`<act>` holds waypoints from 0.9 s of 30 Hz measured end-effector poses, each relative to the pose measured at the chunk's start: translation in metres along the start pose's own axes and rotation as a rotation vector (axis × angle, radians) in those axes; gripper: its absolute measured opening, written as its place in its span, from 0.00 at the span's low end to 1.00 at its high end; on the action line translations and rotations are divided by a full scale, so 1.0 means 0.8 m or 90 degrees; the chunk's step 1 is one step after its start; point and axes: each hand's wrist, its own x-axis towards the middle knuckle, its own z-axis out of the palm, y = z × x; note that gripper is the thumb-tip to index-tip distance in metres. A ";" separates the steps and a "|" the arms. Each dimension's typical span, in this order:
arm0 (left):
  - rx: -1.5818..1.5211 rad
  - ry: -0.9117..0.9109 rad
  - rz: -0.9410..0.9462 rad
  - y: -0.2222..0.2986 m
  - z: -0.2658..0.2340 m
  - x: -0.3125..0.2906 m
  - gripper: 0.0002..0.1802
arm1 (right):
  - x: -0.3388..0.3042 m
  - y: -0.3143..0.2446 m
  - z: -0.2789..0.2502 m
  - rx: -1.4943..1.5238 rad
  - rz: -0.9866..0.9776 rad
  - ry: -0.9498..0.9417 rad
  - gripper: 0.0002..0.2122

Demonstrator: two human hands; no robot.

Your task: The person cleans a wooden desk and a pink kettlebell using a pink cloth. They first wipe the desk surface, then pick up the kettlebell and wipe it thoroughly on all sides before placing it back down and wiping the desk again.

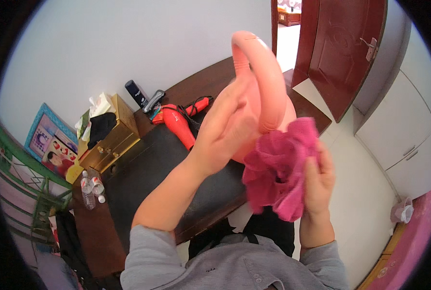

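Note:
My left hand (230, 128) grips the side of a pink, rounded object (268, 72) with a thick, looping tube on top. The tube is ribbed near one end; what kind of thing it is I cannot tell. My right hand (319, 181) holds a crumpled magenta cloth (283, 169) against the object's lower right. Cloth and fingers hide much of the body. The object is held up above the front of the dark table (162, 179).
Behind my left hand lie a red hair dryer (177, 126) with a black cord, a dark bottle (136, 93) and a gold tissue box (116, 150). Clear plastic bottles (88, 191) lie at the left, near a blue picture frame (41, 130). A red door (343, 53) stands ajar.

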 end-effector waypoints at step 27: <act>0.614 0.213 -0.087 -0.100 0.001 0.045 0.42 | 0.129 0.084 -0.001 -0.536 -0.216 0.017 0.20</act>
